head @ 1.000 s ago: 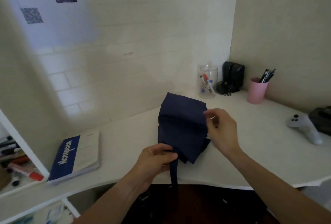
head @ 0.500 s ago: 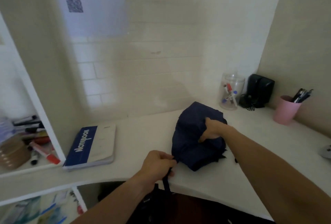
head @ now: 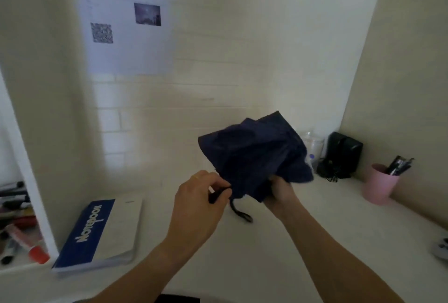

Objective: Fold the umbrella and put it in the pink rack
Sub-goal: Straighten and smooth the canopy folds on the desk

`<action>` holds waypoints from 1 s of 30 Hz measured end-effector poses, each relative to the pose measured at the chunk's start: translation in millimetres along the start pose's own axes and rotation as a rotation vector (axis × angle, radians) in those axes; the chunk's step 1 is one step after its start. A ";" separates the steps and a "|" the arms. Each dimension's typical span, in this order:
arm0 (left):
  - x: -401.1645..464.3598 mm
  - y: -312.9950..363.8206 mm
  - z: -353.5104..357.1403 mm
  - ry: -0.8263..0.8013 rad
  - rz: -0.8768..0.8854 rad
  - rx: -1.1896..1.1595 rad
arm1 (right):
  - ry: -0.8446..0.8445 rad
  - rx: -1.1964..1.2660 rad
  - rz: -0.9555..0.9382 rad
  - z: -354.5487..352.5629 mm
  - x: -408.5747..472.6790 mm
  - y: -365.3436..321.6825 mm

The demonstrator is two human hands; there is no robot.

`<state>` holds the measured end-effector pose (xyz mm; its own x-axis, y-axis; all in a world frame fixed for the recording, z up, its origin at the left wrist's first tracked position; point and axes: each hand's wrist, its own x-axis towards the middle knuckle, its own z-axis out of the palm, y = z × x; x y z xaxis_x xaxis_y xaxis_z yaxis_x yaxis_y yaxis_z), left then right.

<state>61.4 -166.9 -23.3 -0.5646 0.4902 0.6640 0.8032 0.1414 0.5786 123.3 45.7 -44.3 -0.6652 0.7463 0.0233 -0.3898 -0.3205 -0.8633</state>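
Observation:
A collapsed navy umbrella (head: 254, 154) is held up above the white desk (head: 303, 242), its loose fabric bunched and spreading up and to the right. My right hand (head: 278, 193) grips it from below at the gathered base. My left hand (head: 201, 200) pinches the umbrella's dark strap or handle end at the lower left, and a wrist loop (head: 241, 214) dangles beneath. The pink rack is not in view.
A blue and white notebook (head: 101, 232) lies at the left of the desk. Markers fill a shelf (head: 17, 225) at far left. A clear jar (head: 314, 147), a black device (head: 343, 154) and a pink pen cup (head: 379, 184) stand at the back right.
The umbrella has been lifted off the desk and turned upward. My right hand moved from the top of the fabric to its underside. The view tilted up and to the left.

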 end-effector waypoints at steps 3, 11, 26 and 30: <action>-11.7 6.3 25.1 -0.097 0.108 0.061 | 0.106 0.076 0.168 0.1 -6.6 16.6; -63.2 8.6 68.1 -0.190 0.225 0.192 | 0.161 -0.117 0.390 -41.7 -58.1 1.3; -213.4 47.7 39.7 -0.406 0.302 0.202 | 0.194 -0.287 0.432 -90.4 -240.7 24.2; -211.8 50.1 29.8 -0.430 -0.468 -0.169 | 0.150 -0.268 0.441 -85.7 -269.5 28.8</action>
<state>226.9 -238.0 -149.0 -0.6928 0.7147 0.0958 0.4308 0.3036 0.8498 345.9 -114.7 -118.7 -0.6232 0.6558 -0.4260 0.0953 -0.4770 -0.8737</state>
